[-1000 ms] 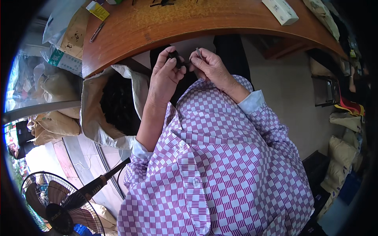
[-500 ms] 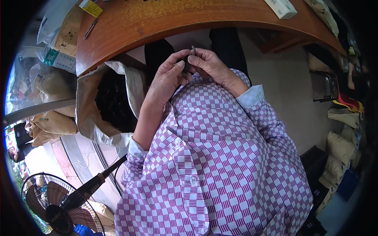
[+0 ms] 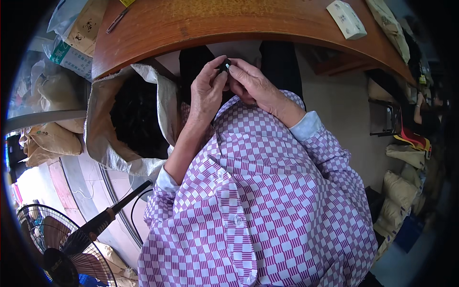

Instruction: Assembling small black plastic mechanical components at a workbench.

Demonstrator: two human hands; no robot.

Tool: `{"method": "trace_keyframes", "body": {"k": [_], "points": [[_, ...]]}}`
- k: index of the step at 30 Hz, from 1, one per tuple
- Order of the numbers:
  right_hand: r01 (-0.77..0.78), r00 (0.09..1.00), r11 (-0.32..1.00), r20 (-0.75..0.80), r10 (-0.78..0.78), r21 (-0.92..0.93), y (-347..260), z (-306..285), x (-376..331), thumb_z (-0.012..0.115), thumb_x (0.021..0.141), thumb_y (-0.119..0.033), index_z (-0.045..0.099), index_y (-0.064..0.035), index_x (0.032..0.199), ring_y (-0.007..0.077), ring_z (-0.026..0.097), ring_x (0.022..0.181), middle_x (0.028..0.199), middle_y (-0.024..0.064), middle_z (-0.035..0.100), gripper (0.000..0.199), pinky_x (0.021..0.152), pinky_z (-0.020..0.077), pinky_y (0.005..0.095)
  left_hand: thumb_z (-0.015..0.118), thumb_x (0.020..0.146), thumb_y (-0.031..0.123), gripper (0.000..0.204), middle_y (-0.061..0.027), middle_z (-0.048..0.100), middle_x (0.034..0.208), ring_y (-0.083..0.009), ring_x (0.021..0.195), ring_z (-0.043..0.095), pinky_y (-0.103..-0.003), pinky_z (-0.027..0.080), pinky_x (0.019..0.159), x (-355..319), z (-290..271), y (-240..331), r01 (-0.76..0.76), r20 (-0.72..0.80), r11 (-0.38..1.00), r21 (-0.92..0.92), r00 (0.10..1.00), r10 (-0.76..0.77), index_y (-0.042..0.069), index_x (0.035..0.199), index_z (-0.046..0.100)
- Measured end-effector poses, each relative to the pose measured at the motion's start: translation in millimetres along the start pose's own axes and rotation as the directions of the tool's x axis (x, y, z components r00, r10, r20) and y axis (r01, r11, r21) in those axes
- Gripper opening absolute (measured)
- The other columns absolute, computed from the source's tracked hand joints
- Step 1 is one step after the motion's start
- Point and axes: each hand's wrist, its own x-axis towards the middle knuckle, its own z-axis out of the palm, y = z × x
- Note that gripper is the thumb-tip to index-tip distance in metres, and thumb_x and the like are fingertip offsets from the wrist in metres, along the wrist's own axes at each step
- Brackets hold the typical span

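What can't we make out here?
Head view, all items:
Small dark piece: mostly covered by the left hand and right hand; shape unclear.
Dark contents of the white sack: too dark to separate.
Yellow item: cut off by the upper edge.
Fan: lower part cut off by the lower edge.

Shirt point(image 3: 296, 205): pale, near-white squares alternating with purple finely striped squares; loose cut, creased across the front.
Placket point(image 3: 231, 205): vertical band, same purple-and-pale pattern.
Buttons point(image 3: 238, 220): round, whitish, spaced along the band.
Left sleeve point(image 3: 157, 206) and right sleeve point(image 3: 330, 146): same check.
Left cuff point(image 3: 167, 180) and right cuff point(image 3: 307, 126): plain pale blue.
Left hand point(image 3: 208, 90) and right hand point(image 3: 254, 85): ungloved.
Trousers point(image 3: 281, 64): black or very dark, plain; detail lost in shadow.
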Motion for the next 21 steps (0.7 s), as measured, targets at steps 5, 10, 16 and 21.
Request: {"method": "trace_keyframes", "body": {"k": [5, 10, 16, 21], "points": [[0.006, 1.000, 1.000, -0.025, -0.006, 0.023, -3, 10, 5, 0.041, 0.100, -0.026, 0.042, -0.0077, 0.131, 0.0014, 0.036, 0.047, 0.062, -0.0044, 0.043, 0.036, 0.037, 0.0256, 0.0153, 0.051, 0.091, 0.001, 0.032, -0.0022, 0.059, 0.086, -0.0059, 0.077, 0.055, -0.019, 0.048, 0.067, 0, 0, -6, -0.022, -0.055, 0.999, -0.035, 0.998, 0.021, 0.003, 0.123, 0.054], [0.034, 0.997, 0.999, -0.073, -0.031, 0.039, -3, 24, 14, 0.042, 0.100, -0.023, 0.043, -0.0092, 0.131, 0.0013, 0.037, 0.048, 0.062, -0.0058, 0.043, 0.034, 0.038, 0.0279, 0.0165, 0.053, 0.089, -0.002, 0.031, -0.0035, 0.061, 0.084, -0.0057, 0.073, 0.053, -0.021, 0.046, 0.065, 2, 2, -5, -0.187, -0.167, 0.964, 0.190, 0.961, 0.220, 0.003, 0.119, 0.058], [-0.024, 0.999, 0.998, 0.022, 0.025, -0.060, -23, 31, 36, 0.044, 0.098, -0.020, 0.048, -0.0107, 0.127, 0.0014, 0.036, 0.048, 0.062, -0.0073, 0.042, 0.030, 0.039, 0.0264, 0.0177, 0.053, 0.087, -0.003, 0.032, -0.0070, 0.065, 0.084, -0.0062, 0.072, 0.056, -0.022, 0.047, 0.064, 8, -14, 23, -0.169, -0.239, 0.904, 0.392, 0.931, 0.277, 0.004, 0.117, 0.059], [-0.099, 0.940, 0.966, 0.296, 0.170, -0.239, -63, 15, 64, 0.047, 0.097, -0.023, 0.051, -0.0095, 0.123, 0.0029, 0.036, 0.047, 0.061, -0.0056, 0.042, 0.029, 0.040, 0.0297, 0.0192, 0.049, 0.088, -0.007, 0.029, -0.0065, 0.063, 0.097, -0.0120, 0.088, 0.061, -0.024, 0.049, 0.078, -3, -51, 55, -0.087, -0.302, 0.912, 0.401, 0.927, 0.222, -0.002, 0.115, 0.057]]}}
